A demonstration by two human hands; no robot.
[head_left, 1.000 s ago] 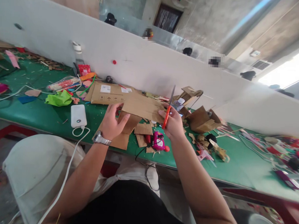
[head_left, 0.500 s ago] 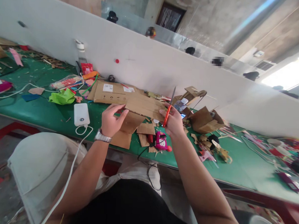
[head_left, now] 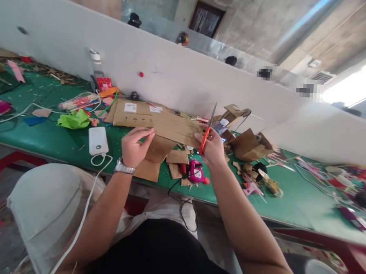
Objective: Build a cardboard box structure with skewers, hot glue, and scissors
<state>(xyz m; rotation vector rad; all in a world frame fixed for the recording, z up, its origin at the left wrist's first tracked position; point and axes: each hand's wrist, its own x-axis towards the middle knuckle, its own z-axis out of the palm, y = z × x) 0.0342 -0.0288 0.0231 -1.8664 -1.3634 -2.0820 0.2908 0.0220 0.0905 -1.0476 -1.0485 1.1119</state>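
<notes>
A flat strip of brown cardboard is held up over the bench between my two hands. My left hand pinches its left corner between thumb and fingertips. At the other end, my right hand grips the strip's right edge and also carries a pair of orange-handled scissors, whose blades point up and away from me. Below the strip hangs or stands a folded cardboard piece near the bench edge; how it joins the strip is hidden. A labelled cardboard box lies flat just behind.
The green bench bears a white power bank with a cable, green crumpled paper, a purple device, an open cardboard box and a pink glue gun. A white partition runs behind; people's heads show beyond it.
The cardboard strip has tilted slightly, its near edge at the left now looking lower and thinner. My left hand has shifted a little left. The scissors stay in my right hand.
</notes>
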